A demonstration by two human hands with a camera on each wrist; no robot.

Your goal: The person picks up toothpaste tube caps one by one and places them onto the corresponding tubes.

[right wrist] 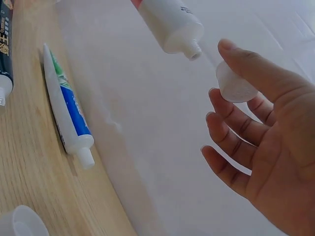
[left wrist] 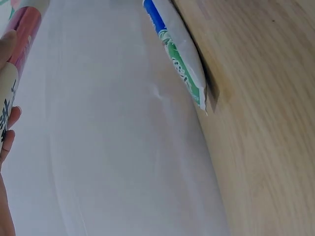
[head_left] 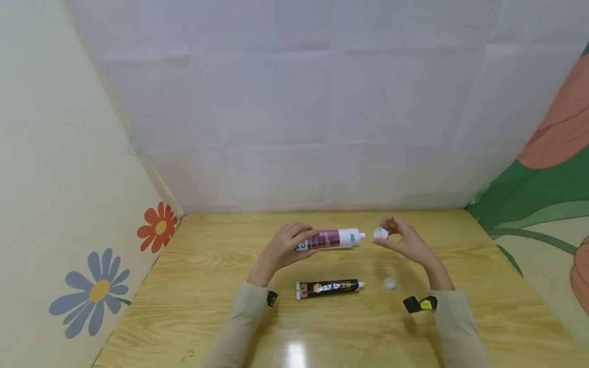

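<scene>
My left hand (head_left: 284,249) grips a white and pink toothpaste tube (head_left: 329,238) above the table, its bare nozzle pointing right. Facing that nozzle, my right hand (head_left: 407,243) pinches a white cap (head_left: 380,233) between thumb and fingers. In the right wrist view a small gap separates the cap (right wrist: 235,84) from the tube's nozzle (right wrist: 193,50). Nearer to me, a black toothpaste tube (head_left: 329,288) lies uncapped on the table, nozzle to the right. A second white cap (head_left: 389,283) sits to the right of it.
A white, green and blue tube (right wrist: 69,101), also uncapped, lies on the table near the white back sheet (head_left: 294,128); the held tube hides it in the head view. Painted panels with flowers (head_left: 98,291) stand at both sides of the wooden table (head_left: 207,306).
</scene>
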